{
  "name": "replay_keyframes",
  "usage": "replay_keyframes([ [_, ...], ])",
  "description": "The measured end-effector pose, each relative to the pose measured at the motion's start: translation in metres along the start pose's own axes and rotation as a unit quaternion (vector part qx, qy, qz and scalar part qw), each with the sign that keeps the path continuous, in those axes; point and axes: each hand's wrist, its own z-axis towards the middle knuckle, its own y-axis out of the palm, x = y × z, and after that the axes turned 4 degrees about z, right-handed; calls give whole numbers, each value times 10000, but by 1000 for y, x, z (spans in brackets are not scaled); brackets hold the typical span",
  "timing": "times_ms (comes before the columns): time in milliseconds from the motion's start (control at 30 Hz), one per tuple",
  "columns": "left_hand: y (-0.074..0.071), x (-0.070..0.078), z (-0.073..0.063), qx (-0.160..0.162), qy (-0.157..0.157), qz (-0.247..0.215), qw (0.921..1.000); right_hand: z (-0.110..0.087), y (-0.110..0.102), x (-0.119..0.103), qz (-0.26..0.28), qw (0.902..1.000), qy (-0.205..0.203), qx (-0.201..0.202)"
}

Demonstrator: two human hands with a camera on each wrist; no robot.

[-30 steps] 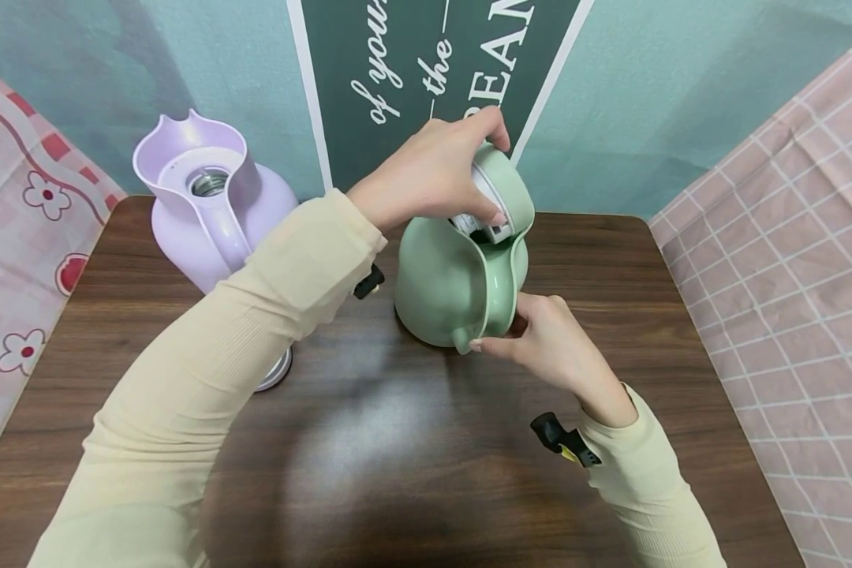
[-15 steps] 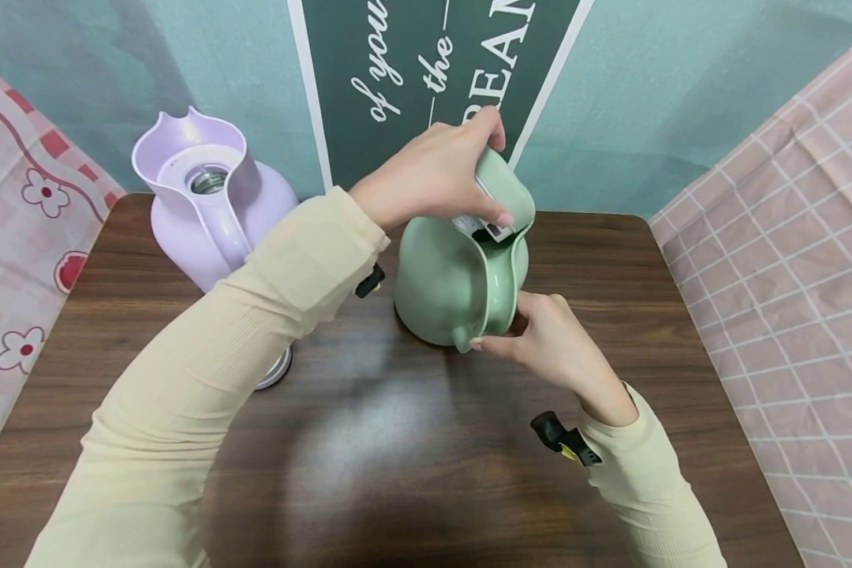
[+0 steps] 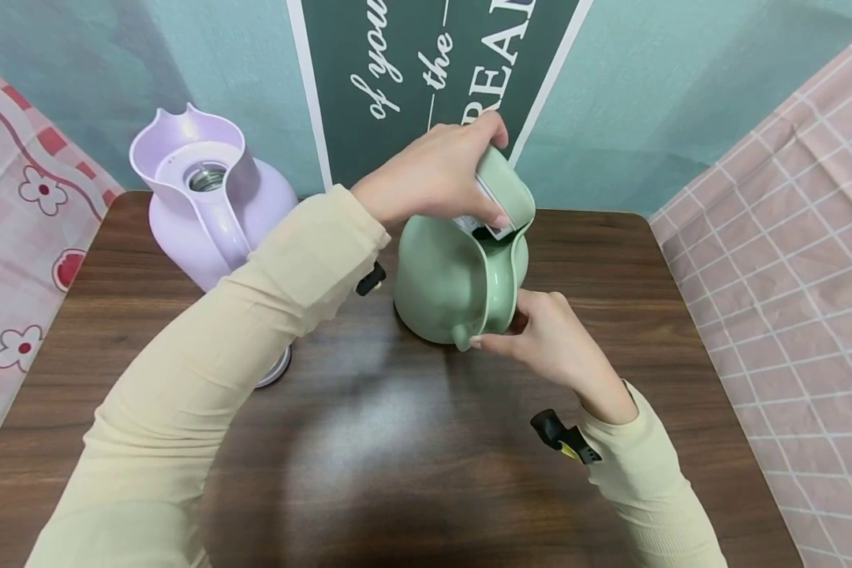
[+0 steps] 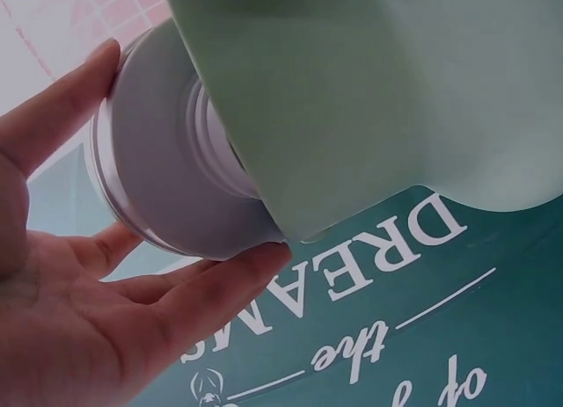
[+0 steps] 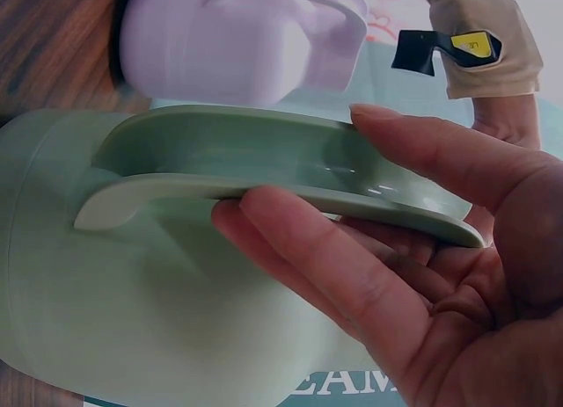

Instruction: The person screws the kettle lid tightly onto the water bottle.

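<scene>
holding a green lid (image 3: 507,188) in my left hand (image 3: 443,173), i see in the head view my thumb on its near side and a finger over its far edge; the lid is tilted, in the mouth area of the green jug (image 3: 436,280), though whether it rests on the collar i cannot tell; the jug stands on the dark wooden table (image 3: 426,465), and my right hand (image 3: 557,339) grasps its handle (image 3: 500,292); to the left, near my cream sleeve (image 3: 305,268), is a lilac jug (image 3: 273,197) with its round opening uncovered; part of a pale round rim (image 3: 280,369) shows from under the sleeve; behind the jugs hangs a dark green banner (image 3: 355,55) with white lettering, on a blue-green cloth (image 3: 653,87);

in the left wrist view my fingers spread round the lid, gripping it at opposite edges; its pale, ringed underside is turned towards this camera, and the jug's green wall hides part of it;

in the right wrist view my fingers are bent about the jug's handle, one tip at its upper edge and others along the lower one; the lilac jug is just beyond, and my other sleeve with its black strap (image 5: 449,48) is at the upper right.
</scene>
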Motion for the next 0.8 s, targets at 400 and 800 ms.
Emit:
replay_keyframes([
  [400, -3, -3, 4, -376, -103, -112, 9992, 1, 0, 0, -16, 10000, 9, -16],
  [800, -5, -9, 5, -585, -188, -476, 9970, 0, 0, -1, -10, 10000, 22, 14],
])
